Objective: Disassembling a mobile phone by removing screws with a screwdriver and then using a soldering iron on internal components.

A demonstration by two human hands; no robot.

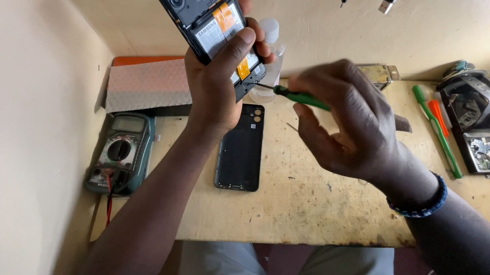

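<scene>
**Opened phone held up, screwdriver tip at its lower edge**

The left hand [217, 76] is raised above the tabletop [303, 198], forearm rising from the lower left, fingers wrapped shut around an opened phone [209, 22] with the thumb pressed across its exposed back. Inside the phone show a pale label and orange strips over the battery. The right hand [345, 118] comes in from the right, wrist banded by a blue bracelet [422, 205], fingers pinched closed on a green screwdriver [298, 96] whose thin tip touches the phone's lower edge.

Below the phone lies a black back cover [240, 148], flat on the tabletop. At the left sits a green multimeter [120, 152], and behind it a flat box [146, 83], orange and pale pink. Green and orange tools [438, 129] lie at the right.
</scene>
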